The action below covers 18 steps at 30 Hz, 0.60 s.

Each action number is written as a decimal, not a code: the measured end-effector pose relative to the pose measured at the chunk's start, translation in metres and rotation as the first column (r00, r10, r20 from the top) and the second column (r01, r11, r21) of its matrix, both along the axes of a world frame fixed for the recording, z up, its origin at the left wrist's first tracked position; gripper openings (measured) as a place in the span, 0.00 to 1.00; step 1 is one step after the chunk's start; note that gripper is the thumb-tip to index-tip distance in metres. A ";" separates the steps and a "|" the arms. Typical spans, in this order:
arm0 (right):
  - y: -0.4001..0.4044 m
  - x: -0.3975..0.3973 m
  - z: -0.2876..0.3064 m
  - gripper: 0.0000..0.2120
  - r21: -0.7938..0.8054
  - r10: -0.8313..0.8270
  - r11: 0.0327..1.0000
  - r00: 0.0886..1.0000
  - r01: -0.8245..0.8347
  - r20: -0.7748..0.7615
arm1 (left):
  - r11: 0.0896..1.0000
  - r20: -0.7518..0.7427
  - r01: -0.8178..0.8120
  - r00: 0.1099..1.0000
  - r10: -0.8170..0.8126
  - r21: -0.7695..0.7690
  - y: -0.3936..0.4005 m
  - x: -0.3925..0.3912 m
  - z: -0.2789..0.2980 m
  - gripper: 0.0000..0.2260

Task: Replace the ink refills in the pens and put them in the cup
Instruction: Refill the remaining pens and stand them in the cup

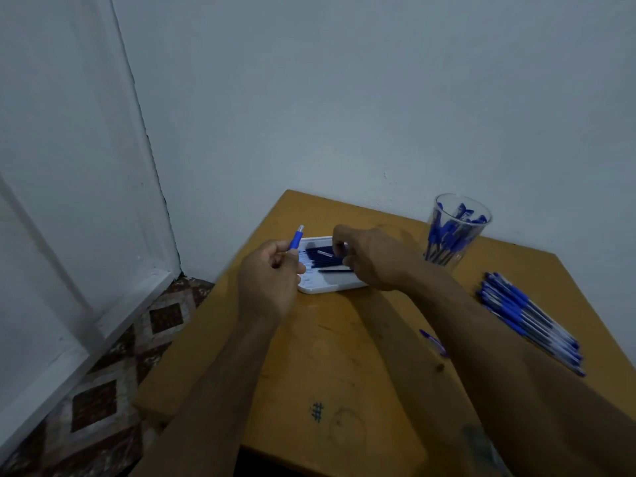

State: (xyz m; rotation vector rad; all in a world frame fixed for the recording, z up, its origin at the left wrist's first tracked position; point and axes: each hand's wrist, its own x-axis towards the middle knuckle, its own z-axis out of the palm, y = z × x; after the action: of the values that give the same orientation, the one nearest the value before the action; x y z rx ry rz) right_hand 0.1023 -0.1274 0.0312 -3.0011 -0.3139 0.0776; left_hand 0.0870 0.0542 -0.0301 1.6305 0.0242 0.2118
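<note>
Forearms over counter (309,356). Left hand (272,280) grip curled round pen (296,239); right hand (364,259) fingers bent over refills (323,259) in tray (327,287), hold unclear. Cup (457,232) far right, loose pens (530,318) beside. Risk: fumbled refill rolling off tray.

Both forearms are reaching forward, bare. The left hand (272,280) is curling its fingers around a pen (296,239); the right hand (371,259) is bending down, fingertips pinching.

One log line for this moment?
left hand: holds pen | right hand: over refill tray | cup: pens inside
</note>
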 end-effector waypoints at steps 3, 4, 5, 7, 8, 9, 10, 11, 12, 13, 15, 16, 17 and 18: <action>-0.019 -0.018 0.011 0.12 0.150 0.032 0.988 0.999 -0.027 -0.036 | 0.999 0.024 0.045 0.999 -0.045 0.005 -0.016 -0.007 0.001 0.06; -0.027 -0.026 0.013 0.13 0.239 0.030 0.971 0.999 -0.020 -0.037 | 0.998 0.037 0.058 0.998 -0.059 0.012 -0.022 -0.010 0.002 0.06; -0.033 -0.034 0.015 0.13 0.306 0.026 0.952 0.999 -0.019 -0.021 | 0.997 0.055 0.072 0.996 -0.073 0.024 -0.026 -0.014 0.002 0.06; -0.048 -0.051 0.013 0.10 0.361 0.006 0.932 0.999 -0.022 0.045 | 0.992 0.093 0.119 0.988 -0.122 0.041 -0.038 -0.021 0.004 0.06; -0.054 -0.059 0.011 0.08 0.391 -0.023 0.920 0.997 -0.009 0.076 | 0.987 0.104 0.155 0.982 -0.158 0.035 -0.043 -0.025 0.004 0.06; -0.060 -0.067 0.007 0.06 0.441 -0.070 0.897 0.993 0.020 0.098 | 0.980 0.112 0.197 0.973 -0.199 0.035 -0.049 -0.029 0.004 0.06; -0.067 -0.076 0.002 0.05 0.491 -0.122 0.870 0.985 0.046 0.123 | 0.970 0.121 0.239 0.962 -0.243 0.048 -0.055 -0.033 0.003 0.06; -0.072 -0.084 -0.002 0.05 0.537 -0.171 0.841 0.973 0.064 0.153 | 0.958 0.127 0.279 0.950 -0.286 0.070 -0.060 -0.038 0.002 0.07; -0.078 -0.092 -0.008 0.05 0.580 -0.222 0.811 0.960 0.083 0.172 | 0.943 0.130 0.319 0.935 -0.329 0.089 -0.066 -0.042 0.000 0.08; -0.082 -0.100 -0.013 0.06 0.638 -0.274 0.763 0.947 0.106 0.170 | 0.929 0.132 0.355 0.921 -0.367 0.106 -0.071 -0.046 -0.002 0.10; -0.089 -0.116 -0.020 0.05 0.763 -0.364 0.629 0.923 0.148 0.121 | 0.904 0.128 0.407 0.897 -0.423 0.135 -0.081 -0.053 -0.005 0.10; -0.091 -0.122 -0.024 0.06 0.799 -0.406 0.579 0.907 0.162 0.111 | 0.893 0.125 0.425 0.888 -0.443 0.148 -0.085 -0.056 -0.006 0.09; -0.093 -0.129 -0.027 0.08 0.822 -0.451 0.542 0.886 0.174 0.109 | 0.882 0.120 0.444 0.878 -0.463 0.159 -0.089 -0.059 -0.007 0.09; -0.095 -0.135 -0.030 0.09 0.845 -0.490 0.504 0.865 0.179 0.109 | 0.870 0.113 0.463 0.868 -0.483 0.168 -0.092 -0.062 -0.008 0.09</action>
State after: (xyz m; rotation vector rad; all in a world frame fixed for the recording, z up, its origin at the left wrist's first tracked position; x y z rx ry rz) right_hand -0.0324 -0.2224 0.0016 -2.0385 0.2050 -0.5002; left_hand 0.0249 -0.0381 -0.0384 1.6988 -0.5166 -0.0464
